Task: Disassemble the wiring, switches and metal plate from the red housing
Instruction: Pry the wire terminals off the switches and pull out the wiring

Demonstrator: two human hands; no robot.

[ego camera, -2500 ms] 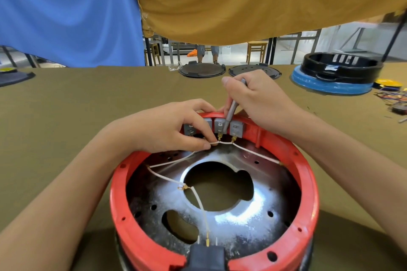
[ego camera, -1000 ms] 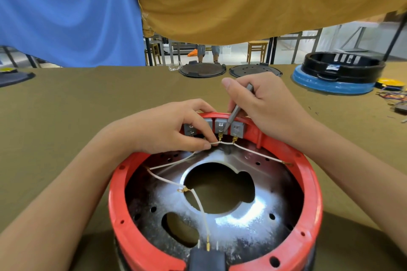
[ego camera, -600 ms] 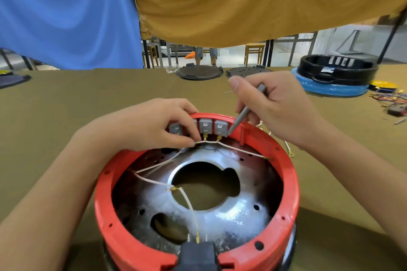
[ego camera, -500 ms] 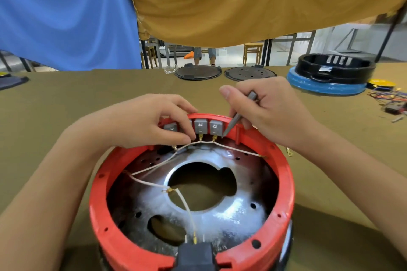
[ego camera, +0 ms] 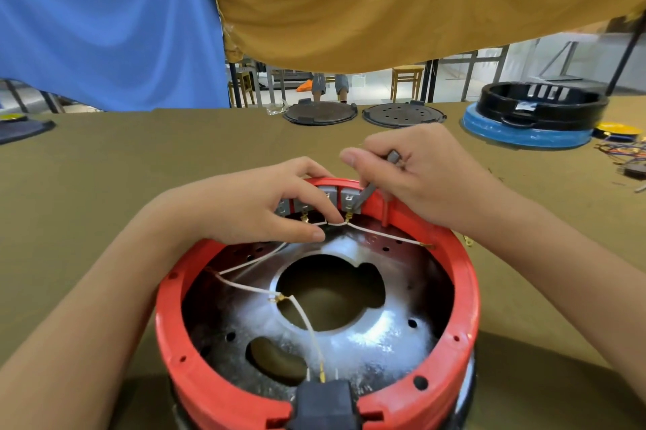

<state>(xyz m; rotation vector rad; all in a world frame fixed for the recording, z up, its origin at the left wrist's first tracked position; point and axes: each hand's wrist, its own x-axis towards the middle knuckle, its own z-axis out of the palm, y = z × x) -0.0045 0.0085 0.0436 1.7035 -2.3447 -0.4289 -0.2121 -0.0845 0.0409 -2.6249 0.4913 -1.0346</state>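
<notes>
At the red housing's far rim, the right hand gripped a tool tipped onto the rightmost switch; the left hand pinched wiring just beside.

Surface: olive-covered table | bore red housing, two dark discs, blue-based black housing, loose wires

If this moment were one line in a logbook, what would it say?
step: freeing switches | left hand: pinching white wire | right hand: holding grey tool, tip at switches | red housing: metal plate inside
</notes>
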